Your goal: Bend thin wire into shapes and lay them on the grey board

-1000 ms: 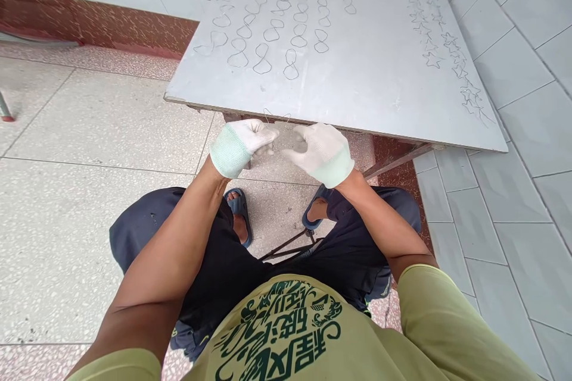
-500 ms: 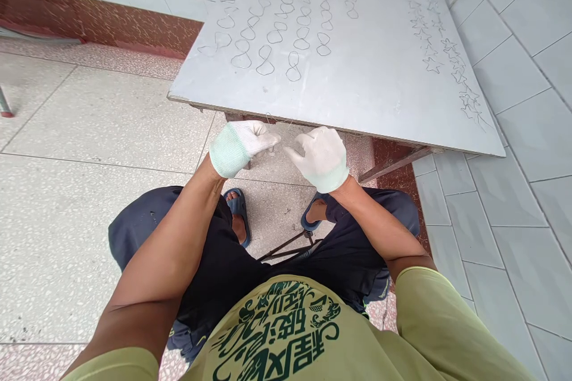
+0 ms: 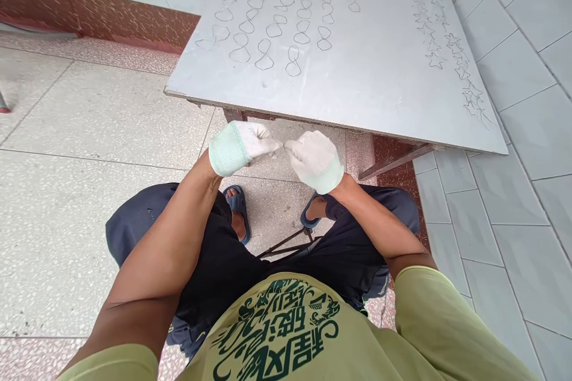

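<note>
My left hand, in a white knit glove with a mint cuff, is closed in a pinch on a thin wire. My right hand, gloved the same way, has its thumb and forefinger pinched together at the wire, close against the left fingertips. Most of the wire is too fine to make out or is covered by the gloves. Both hands are held just in front of the table's near edge, above the floor.
On the white table lie several rows of figure-eight wire loops. Star-shaped wire pieces line its right side, near the tiled wall. A wooden table leg slants below the edge, beyond my right knee.
My right hand has moved slightly left, and its parted thumb and forefinger have closed at the wire by the left fingertips. My left hand has hardly moved. The view has shifted a little.
</note>
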A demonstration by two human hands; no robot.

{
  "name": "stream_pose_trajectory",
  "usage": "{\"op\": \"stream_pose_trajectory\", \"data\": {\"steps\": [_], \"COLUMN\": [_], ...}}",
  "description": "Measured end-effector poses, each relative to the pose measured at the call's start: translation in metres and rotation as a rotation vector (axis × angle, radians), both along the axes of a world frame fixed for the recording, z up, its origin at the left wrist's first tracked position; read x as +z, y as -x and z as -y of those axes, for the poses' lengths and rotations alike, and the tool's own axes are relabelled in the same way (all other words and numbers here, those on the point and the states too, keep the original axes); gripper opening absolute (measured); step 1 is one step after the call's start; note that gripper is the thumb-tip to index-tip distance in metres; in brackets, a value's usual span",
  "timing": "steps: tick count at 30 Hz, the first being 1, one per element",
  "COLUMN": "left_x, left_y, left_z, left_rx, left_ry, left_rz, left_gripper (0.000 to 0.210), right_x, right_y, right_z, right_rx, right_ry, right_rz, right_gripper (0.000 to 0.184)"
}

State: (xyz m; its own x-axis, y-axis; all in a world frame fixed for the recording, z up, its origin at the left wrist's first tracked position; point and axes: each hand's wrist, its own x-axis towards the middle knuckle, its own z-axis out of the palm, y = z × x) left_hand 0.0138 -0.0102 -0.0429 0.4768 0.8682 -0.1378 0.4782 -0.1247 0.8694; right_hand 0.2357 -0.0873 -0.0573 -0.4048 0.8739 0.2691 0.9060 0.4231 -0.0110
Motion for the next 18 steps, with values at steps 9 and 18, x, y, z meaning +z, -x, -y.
{"op": "stream_pose_trajectory", "data": {"steps": [9,18], "left_x": [0.004,0.02], "left_y": [0.003,0.005], "left_z": [-0.005,0.006], "left_rx": [0.006,-0.042], "left_ry": [0.131,0.047], "left_rz": [0.066,-0.006], "left_gripper": [0.038,0.041], "right_x": [0.033,0.032], "right_y": [-0.004,-0.017], "right_z": [0.008,-0.007], "right_rx": [-0.086,-0.188], "right_ry": [0.195,0.461], "right_rz": [-0.307,-0.833], "right_gripper": [0.039,0.036]}}
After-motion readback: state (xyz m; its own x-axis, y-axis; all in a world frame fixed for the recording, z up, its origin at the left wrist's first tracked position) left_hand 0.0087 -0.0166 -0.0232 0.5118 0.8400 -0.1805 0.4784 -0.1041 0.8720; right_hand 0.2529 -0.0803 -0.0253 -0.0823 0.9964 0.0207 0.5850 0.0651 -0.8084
